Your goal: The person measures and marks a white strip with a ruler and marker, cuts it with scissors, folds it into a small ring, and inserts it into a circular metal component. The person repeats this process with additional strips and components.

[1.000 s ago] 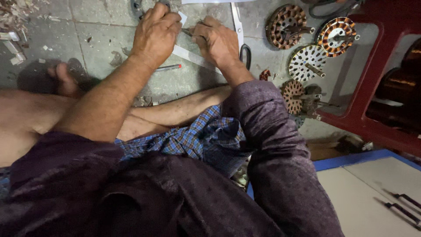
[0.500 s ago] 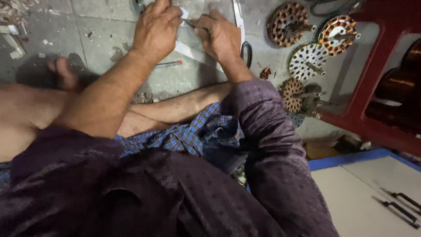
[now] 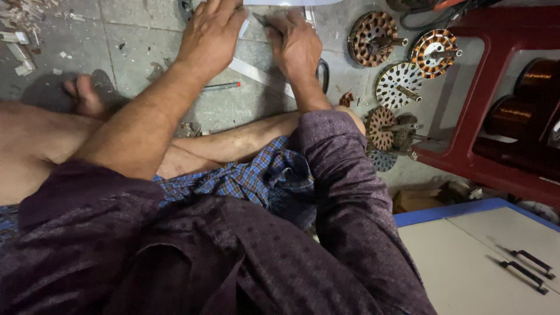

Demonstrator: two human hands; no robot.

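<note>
So the person's sitting cross-legged right on the tiled floor (image 3: 134,52), which puts everything within arm's reach at the far edge of the view. The left hand (image 3: 211,35) lies flat, fingers spread a little, pressing down on a white sheet (image 3: 291,2) that's mostly cut off by the top of the frame. Looks to me like it's there to pin the sheet so it doesn't slide. The right hand (image 3: 298,44) is curled narrow around something thin and dark, maybe a blade or marker, with the tip poking out toward the left hand; too small to say which. A long white strip (image 3: 259,76) runs diagonally under both wrists, lying loose on the floor, and a black pair of scissors (image 3: 322,73) sits just right of the right wrist, only partly visible.

A red-tipped pen (image 3: 220,87) lies near the left forearm, parked close but out of the way.

Off to the right, a cluster of fan motor stators (image 3: 402,70) with copper windings is spread out flat on the floor, shafts sticking up, next to a red plastic stool (image 3: 466,116) with copper wire spools (image 3: 519,114) under it. Near right corner there's a white cabinet (image 3: 484,262) with black handles and a blue edge.
</note>
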